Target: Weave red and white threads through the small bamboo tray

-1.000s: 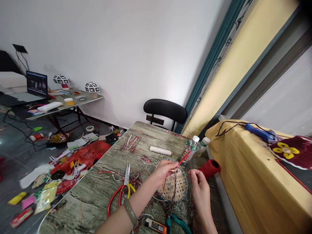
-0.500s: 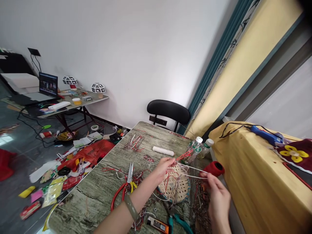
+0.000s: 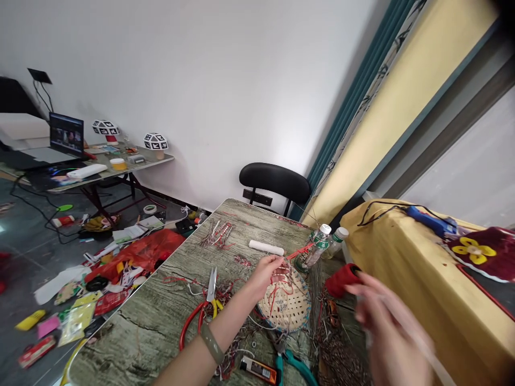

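Observation:
My left hand (image 3: 267, 274) is closed in a pinch on a red cord (image 3: 300, 251), which stretches from the fingers towards a clear bottle (image 3: 316, 249). Below the fingertips, more red strands hang over a round woven bamboo basket (image 3: 292, 308) with a blue-bound rim. My right hand (image 3: 388, 327) is at the lower right, apart from the basket and smeared by motion. A blurred white streak, perhaps the white cord, crosses it; its grip cannot be made out. Nearest to it is a red thread spool (image 3: 341, 280).
Scissors (image 3: 212, 287), red-handled pliers (image 3: 193, 321), teal-handled pliers (image 3: 295, 367) and an orange-black box (image 3: 258, 371) lie on the wooden table (image 3: 132, 343) among thread scraps. A white roll (image 3: 266, 247) lies farther back. A black chair (image 3: 276, 179) stands behind.
My right hand has moved right and towards me, away from the left hand. The white cords stretched between the hands no longer show there. My left hand keeps its pinch; the view has shifted slightly.

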Demonstrator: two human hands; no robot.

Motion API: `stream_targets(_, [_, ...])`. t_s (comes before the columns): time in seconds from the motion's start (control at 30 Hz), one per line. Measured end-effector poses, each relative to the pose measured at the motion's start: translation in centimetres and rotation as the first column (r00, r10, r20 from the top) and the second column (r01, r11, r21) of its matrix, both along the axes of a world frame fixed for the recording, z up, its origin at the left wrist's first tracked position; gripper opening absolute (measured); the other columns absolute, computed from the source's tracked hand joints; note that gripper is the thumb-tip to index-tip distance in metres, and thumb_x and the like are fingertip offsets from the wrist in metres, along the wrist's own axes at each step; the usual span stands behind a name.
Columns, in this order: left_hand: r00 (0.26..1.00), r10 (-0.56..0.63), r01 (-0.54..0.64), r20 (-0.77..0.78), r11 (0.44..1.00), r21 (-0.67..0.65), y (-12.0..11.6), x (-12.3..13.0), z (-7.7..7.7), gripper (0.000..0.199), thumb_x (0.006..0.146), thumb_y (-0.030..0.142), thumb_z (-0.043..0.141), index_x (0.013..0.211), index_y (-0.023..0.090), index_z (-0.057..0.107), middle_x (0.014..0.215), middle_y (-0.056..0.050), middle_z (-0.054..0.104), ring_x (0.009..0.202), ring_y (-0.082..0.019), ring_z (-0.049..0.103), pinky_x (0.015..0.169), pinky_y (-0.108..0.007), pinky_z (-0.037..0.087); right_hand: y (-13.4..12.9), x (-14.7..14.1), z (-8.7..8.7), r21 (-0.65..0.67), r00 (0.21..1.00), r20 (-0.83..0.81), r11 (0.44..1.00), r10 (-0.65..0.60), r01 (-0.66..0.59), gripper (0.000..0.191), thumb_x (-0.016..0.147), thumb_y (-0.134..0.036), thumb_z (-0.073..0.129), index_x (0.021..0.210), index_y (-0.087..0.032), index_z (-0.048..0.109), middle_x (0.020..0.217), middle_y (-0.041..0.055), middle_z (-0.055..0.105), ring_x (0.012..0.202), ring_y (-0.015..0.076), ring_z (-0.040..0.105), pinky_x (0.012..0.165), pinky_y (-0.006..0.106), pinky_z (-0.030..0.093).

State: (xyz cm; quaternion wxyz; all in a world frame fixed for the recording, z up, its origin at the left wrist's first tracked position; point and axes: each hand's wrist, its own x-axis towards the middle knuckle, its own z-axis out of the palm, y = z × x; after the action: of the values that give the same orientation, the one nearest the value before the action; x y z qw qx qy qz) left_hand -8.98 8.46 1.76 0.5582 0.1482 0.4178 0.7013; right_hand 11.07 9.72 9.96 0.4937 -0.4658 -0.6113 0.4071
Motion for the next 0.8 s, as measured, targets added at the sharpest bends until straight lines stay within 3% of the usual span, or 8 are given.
stream_targets(0.07, [1.000,-0.007,0.008,-0.005,1.000,0.019,-0.3,0.1,0.6,0.024,0.062,0.033,0.073,0.073,0.014,0.062,0.074,-0.002,0.061,0.065,-0.012,0.055,0.062,-0.025,0.041,1.4,-3.3,-1.7,-0.152,0.983,0.020,0.972,0.183,-0.178,0.044,0.071,-0.044,0.063,0.103,-0.014,0.061,0.079,0.0044,0.065,0.057,0.0129,0.054,0.050,0.023,0.043])
stream_targets(0.17, [1.000,-0.015,0.016,-0.010,0.999,0.033,-0.5,0.1,1.6,0.022,0.061,0.031,0.073,0.071,0.014,0.064,0.074,-0.001,0.061,0.064,-0.010,0.054,0.060,-0.022,0.039,3.0,-7.0,-4.2,-0.133,0.958,0.069,0.954,0.279,-0.269,0.043,0.068,-0.046,0.064,0.093,-0.011,0.064,0.075,0.0063,0.065,0.064,0.0176,0.057,0.056,0.026,0.044])
stream_targets(0.27, [0.999,-0.035,0.035,-0.005,0.998,0.051,-0.5,0.1,2.4,0.021,0.061,0.030,0.074,0.070,0.013,0.065,0.072,-0.002,0.062,0.063,-0.010,0.053,0.058,-0.021,0.037,3.6,-8.4,-5.6,-0.090,0.936,0.121,0.943,0.329,-0.320,0.040,0.069,-0.046,0.061,0.085,-0.010,0.065,0.069,0.0065,0.064,0.062,0.0188,0.057,0.055,0.027,0.044])
stream_targets(0.4, [0.998,-0.055,0.053,0.018,0.995,0.079,-0.2,0.1,2.6,0.022,0.060,0.030,0.074,0.069,0.013,0.066,0.068,-0.001,0.061,0.063,-0.010,0.053,0.060,-0.023,0.038,3.4,-7.9,-5.4,0.044,0.910,0.242,0.933,0.337,-0.358,0.031,0.076,-0.043,0.054,0.079,-0.014,0.066,0.075,0.0060,0.063,0.071,0.0187,0.056,0.065,0.027,0.042])
stream_targets(0.57, [0.994,-0.099,0.094,0.056,0.991,0.094,0.2,0.5,2.2,0.020,0.060,0.028,0.074,0.067,0.012,0.065,0.069,-0.002,0.061,0.066,-0.012,0.054,0.062,-0.024,0.040,3.1,-6.7,-4.6,0.163,0.872,0.441,0.937,0.211,-0.309,0.022,0.078,-0.036,0.053,0.082,-0.021,0.068,0.078,0.0035,0.060,0.064,0.0162,0.051,0.060,0.026,0.034])
stream_targets(0.67, [0.989,-0.119,0.110,0.088,0.989,0.095,0.3,0.7,1.9,0.021,0.062,0.030,0.073,0.069,0.013,0.064,0.068,-0.001,0.060,0.063,-0.011,0.054,0.061,-0.024,0.041,3.0,-6.3,-4.4,0.200,0.868,0.471,0.939,0.158,-0.279,0.022,0.077,-0.032,0.053,0.092,-0.023,0.066,0.083,0.0025,0.058,0.061,0.0144,0.048,0.058,0.026,0.033])
stream_targets(0.8, [0.987,-0.125,0.115,0.105,0.988,0.101,0.4,0.7,1.9,0.021,0.063,0.031,0.073,0.067,0.013,0.063,0.065,0.000,0.059,0.060,-0.010,0.053,0.060,-0.023,0.040,2.8,-6.1,-4.2,0.228,0.896,0.426,0.944,0.124,-0.238,0.022,0.078,-0.032,0.052,0.091,-0.019,0.064,0.070,0.0006,0.052,0.058,0.0139,0.045,0.058,0.025,0.035])
